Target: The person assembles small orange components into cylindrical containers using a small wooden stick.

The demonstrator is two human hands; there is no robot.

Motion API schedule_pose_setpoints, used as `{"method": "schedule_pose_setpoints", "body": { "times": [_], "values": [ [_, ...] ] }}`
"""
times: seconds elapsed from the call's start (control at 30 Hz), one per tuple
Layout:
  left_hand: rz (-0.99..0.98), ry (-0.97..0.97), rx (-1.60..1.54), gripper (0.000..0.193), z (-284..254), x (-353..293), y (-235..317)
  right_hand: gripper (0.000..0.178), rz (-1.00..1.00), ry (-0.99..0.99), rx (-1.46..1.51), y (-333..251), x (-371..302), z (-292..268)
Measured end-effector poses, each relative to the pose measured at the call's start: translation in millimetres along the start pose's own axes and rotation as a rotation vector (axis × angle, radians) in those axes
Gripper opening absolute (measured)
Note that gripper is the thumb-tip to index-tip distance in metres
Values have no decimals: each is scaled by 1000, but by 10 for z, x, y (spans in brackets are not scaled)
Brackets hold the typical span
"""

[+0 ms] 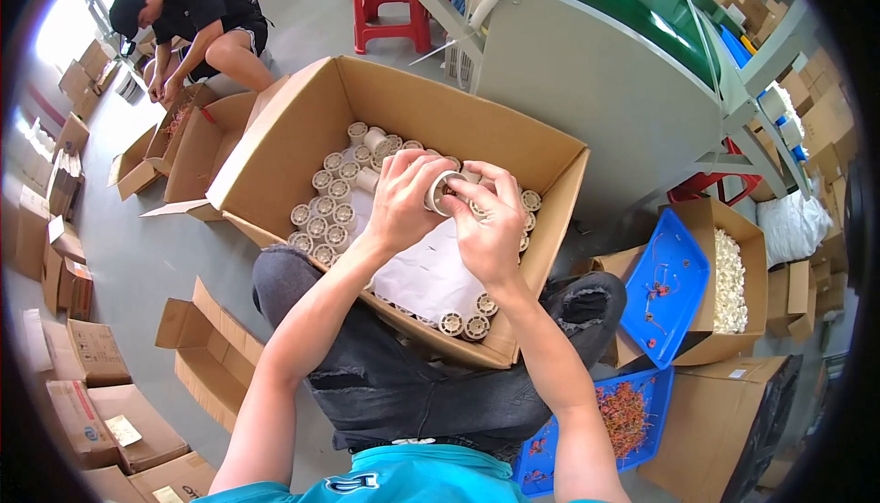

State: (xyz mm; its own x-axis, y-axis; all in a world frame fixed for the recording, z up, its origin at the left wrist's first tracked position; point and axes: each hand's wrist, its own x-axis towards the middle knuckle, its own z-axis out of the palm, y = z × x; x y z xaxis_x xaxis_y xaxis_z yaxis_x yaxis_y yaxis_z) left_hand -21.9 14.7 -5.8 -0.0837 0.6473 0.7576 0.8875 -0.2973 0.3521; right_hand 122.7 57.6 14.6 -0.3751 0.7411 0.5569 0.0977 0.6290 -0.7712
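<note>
In front of me, over a large open cardboard box (275, 159), both hands meet at a white plastic cylinder (436, 195) with an open, ring-like end. My left hand (401, 199) wraps round its body. My right hand (492, 233) is closed at the open end, thumb and fingertips on the rim or just inside; anything small between them is hidden. Below, many similar white cylinders (323, 207) with slotted round ends stand in the box around a white sheet (417, 274). Several more cylinders (476, 326) sit at its near right corner.
At right lie a blue tray (667, 269) with a few wired pieces, another blue tray (653, 411) heaped with red wired parts, and a box of white pieces (731, 283). A grey machine (587, 118) stands beyond. A person (197, 31) crouches far left near open cartons (206, 150).
</note>
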Motion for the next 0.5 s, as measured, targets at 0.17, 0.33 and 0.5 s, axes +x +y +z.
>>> {"method": "schedule_pose_setpoints", "body": {
  "times": [0.17, 0.33, 0.5],
  "values": [
    [15, -26, -29, 57, 2, 3, 44, 17, 82, -75, 55, 52, 24, 1],
    [-7, -57, -131, 56, -4, 0, 57, 19, 241, -163, 47, -15, 81, -72],
    [-115, -126, -243, 54, 49, -55, 59, 19, 152, -175, -141, -12, 42, -109]
  ]
}}
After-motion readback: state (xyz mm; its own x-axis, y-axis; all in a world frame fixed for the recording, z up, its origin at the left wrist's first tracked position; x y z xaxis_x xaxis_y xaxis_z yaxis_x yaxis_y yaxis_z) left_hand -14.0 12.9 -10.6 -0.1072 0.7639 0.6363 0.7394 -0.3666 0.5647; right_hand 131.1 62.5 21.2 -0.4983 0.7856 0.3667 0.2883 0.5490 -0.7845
